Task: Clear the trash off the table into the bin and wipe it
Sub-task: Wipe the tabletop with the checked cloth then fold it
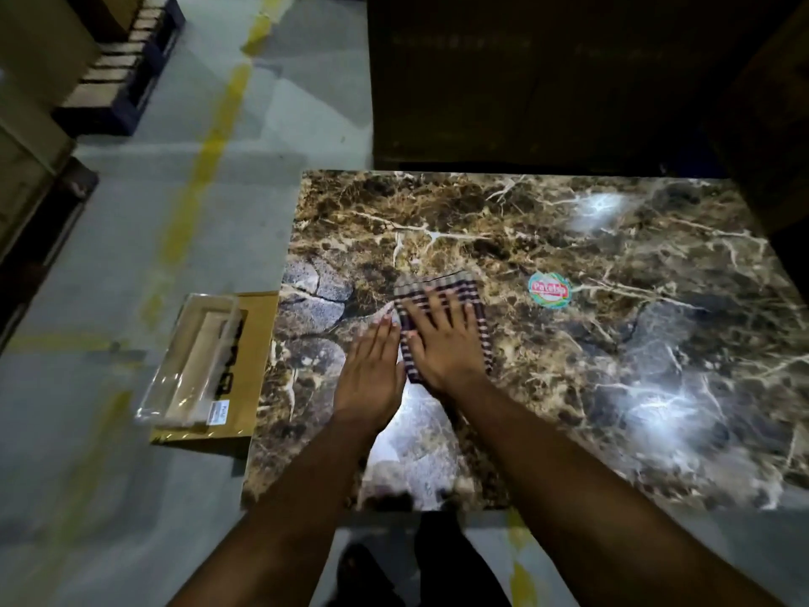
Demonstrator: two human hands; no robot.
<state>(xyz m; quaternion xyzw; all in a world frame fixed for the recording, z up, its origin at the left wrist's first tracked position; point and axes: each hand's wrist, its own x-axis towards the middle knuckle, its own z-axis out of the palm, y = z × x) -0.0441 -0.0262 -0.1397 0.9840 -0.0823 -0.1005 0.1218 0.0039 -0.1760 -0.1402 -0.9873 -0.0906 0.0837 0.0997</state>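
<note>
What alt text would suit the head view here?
The person's right hand presses a striped cloth flat on a marble-patterned table, with the left hand flat beside it. A round sticker lies further right, and a cardboard box sits on the floor.

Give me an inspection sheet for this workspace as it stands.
Surface: marble-pattern table, glossy with light glare.
Job's things: striped cloth flat on the table; cardboard box on the floor beside the table's left edge, holding clear plastic packaging.
Clutter: round sticker on the tabletop, right of the cloth.
Grippers: right hand presses flat on the cloth; left hand rests flat beside it.
Cables: nothing seen.
Surroundings: concrete floor with yellow lines; dark pallet far left.
</note>
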